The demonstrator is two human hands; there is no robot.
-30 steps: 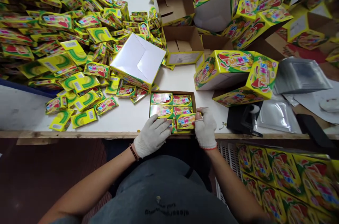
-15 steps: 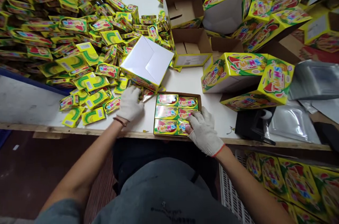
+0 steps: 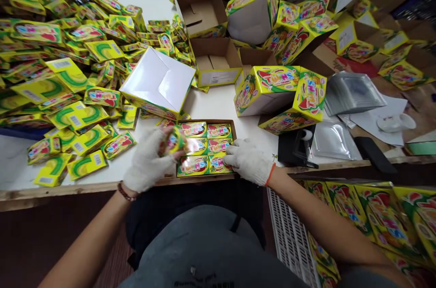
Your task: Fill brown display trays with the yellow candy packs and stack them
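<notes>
Left hand: at lower centre-left of the frame, a small box (image 3: pixel 173 141) is grasped between thumb and fingers by the white-gloved left hand (image 3: pixel 145 161) (both are blurred, and whether a second box is held cannot be told). It is held at the left edge of the open carton.
Right hand: the right hand (image 3: pixel 250 161), gloved in white with an orange cuff edge, is laid with bent fingers at the carton's right side; whether the rim is pinched cannot be told.
Open carton: the open carton (image 3: pixel 234 130) is set near the tabletop (image 3: pixel 213 101) front edge, at centre; six packed boxes (image 3: pixel 193 165) are seen in it, in two columns of three.
Loose pile: the upper left is filled by a heap of small boxes (image 3: pixel 85 33).
Upturned carton: a white-faced carton (image 3: pixel 158 81) is rested against the heap, above the left hand.
Right of centre: two printed cartons (image 3: pixel 282 86) are set close together, with a black tape dispenser (image 3: pixel 293 147) below them.
Lower right: printed packages (image 3: pixel 384 215) are seen beside a white basket (image 3: pixel 289 229).
</notes>
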